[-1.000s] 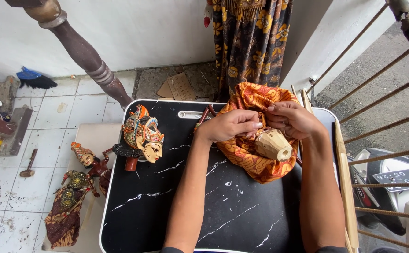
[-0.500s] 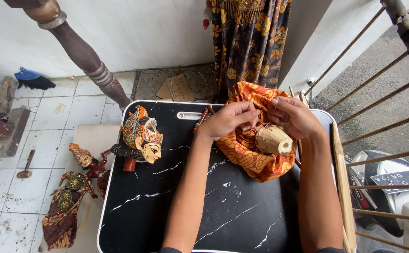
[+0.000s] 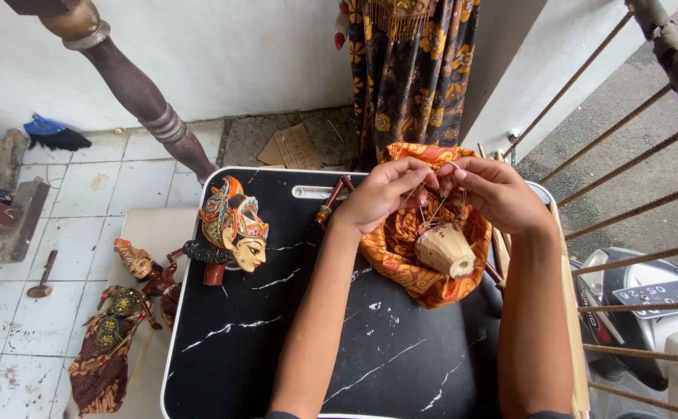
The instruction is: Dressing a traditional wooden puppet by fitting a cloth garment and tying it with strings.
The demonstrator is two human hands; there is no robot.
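On the tiled floor at far left lies a small mallet (image 3: 41,275), and nearer the table a finished rod puppet (image 3: 121,310) in a dark patterned skirt rests on a pale board (image 3: 152,233). The black marble-patterned tabletop (image 3: 277,349) carries a painted puppet head (image 3: 234,225) with an orange and gold headdress, lying on its side near the left edge, face turned to the right.

The person's left hand (image 3: 381,194) is curled, fingertips pinched on thin strings above the unpainted wooden puppet torso (image 3: 446,250). That torso (pale, cone-like, its round cut end facing the camera) sits on a bunched orange batik cloth (image 3: 401,248) at the table's upper right. The right hand (image 3: 498,194) meets the left just above the torso, its fingers likewise pinched on the strings, the two hands touching at the fingertips.

Thin wooden rods (image 3: 568,256) lie along the table's right edge, beside a rusty railing (image 3: 634,209).
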